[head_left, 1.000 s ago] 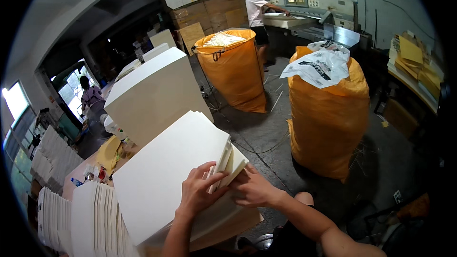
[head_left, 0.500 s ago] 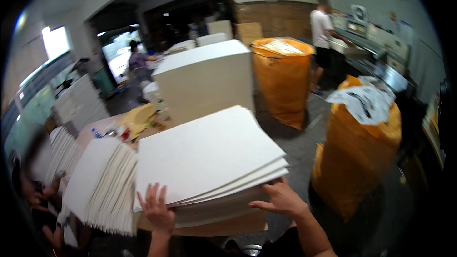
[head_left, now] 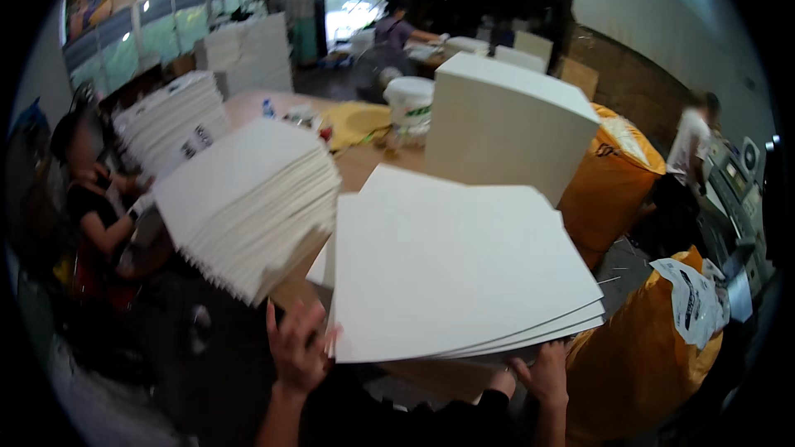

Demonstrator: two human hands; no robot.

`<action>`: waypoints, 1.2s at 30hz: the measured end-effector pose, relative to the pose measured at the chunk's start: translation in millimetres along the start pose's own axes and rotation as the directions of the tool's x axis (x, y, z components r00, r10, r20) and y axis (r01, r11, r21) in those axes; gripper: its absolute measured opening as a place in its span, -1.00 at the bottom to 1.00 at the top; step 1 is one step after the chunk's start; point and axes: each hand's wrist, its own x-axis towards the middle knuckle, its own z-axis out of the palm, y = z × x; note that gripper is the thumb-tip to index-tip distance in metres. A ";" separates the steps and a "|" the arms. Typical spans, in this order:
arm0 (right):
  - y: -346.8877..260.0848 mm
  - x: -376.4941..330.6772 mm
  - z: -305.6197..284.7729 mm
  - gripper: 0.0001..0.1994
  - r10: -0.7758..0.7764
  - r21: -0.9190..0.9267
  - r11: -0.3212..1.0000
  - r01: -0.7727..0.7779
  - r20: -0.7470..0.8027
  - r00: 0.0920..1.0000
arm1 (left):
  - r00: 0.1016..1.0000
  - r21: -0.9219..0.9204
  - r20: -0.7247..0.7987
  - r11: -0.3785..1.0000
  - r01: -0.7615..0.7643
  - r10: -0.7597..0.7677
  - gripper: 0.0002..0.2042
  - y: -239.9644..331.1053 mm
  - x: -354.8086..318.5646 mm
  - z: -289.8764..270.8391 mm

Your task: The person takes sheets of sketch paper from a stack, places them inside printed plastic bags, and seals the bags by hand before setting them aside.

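Observation:
Large white sheets (head_left: 464, 273) lie in front of me as a thin, slightly fanned pile, several layers showing at the near right. Below their near edge is a dark gap, and part of a brown board (head_left: 447, 377) shows. At the near left corner my left hand (head_left: 300, 352) is open, fingers spread, its fingertips against the sheets' edge. My right hand (head_left: 545, 372) is closed on the near right edge, fingertips partly hidden by the sheets, thumb pointing left. Other white sheets (head_left: 406, 182) stick out behind and to the left of the pile.
Left stands a slanted stack of white sheets (head_left: 248, 190), a seated person (head_left: 103, 207) beside it. A tall white block of sheets (head_left: 505, 116) and a white bucket (head_left: 410, 103) are beyond. Orange sacks (head_left: 646, 364) stand right. Two people work farther off.
The view has swung left, so the scene sits farther right. The thick stack under the top sheets' near edge no longer shows. Both hands stay at the near edge.

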 end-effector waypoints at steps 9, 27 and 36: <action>-1.7 -7.9 -2.5 -0.28 0.091 0.114 0.990 -0.089 -0.010 0.996 | 0.437 -0.262 0.882 -0.590 0.764 0.174 -0.48 -60.4 10.6 40.5; -173.6 82.1 57.2 -0.36 0.241 0.994 -0.105 0.026 0.000 0.971 | 0.831 -0.691 0.481 0.463 0.555 -0.279 -0.52 -55.1 35.2 -71.0; -383.7 317.7 170.7 -0.39 -0.216 0.929 -0.196 -0.314 0.272 0.938 | 0.804 -0.821 0.032 0.443 0.360 -0.594 -0.54 -289.8 52.7 -63.5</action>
